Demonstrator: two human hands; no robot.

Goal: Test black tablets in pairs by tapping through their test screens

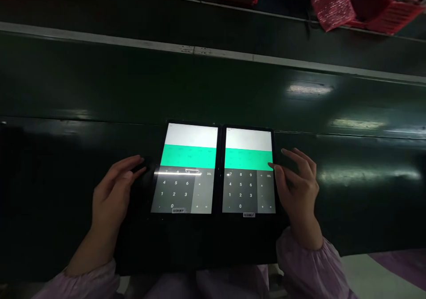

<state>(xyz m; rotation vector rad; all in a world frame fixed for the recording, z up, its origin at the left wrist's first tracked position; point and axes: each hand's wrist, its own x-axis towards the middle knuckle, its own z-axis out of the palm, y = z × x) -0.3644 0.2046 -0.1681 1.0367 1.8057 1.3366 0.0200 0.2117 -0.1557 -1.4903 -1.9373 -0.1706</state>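
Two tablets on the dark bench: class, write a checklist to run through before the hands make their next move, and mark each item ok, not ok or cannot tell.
1. Left tablet screen lit, calculator keypad showing: ok.
2. Right tablet lit with the same keypad: ok.
3. Tablets lie flat, side by side on the bench: ok.
4. Left hand off the glass, beside the left tablet: ok.
5. Right hand fingertip at the right tablet's edge; whether it touches: cannot tell.
6. Digits entered on either display: cannot tell.

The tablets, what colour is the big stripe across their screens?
Bright green, a band across each of the two tablets, between a white top and a grey keypad. Head view shows it.
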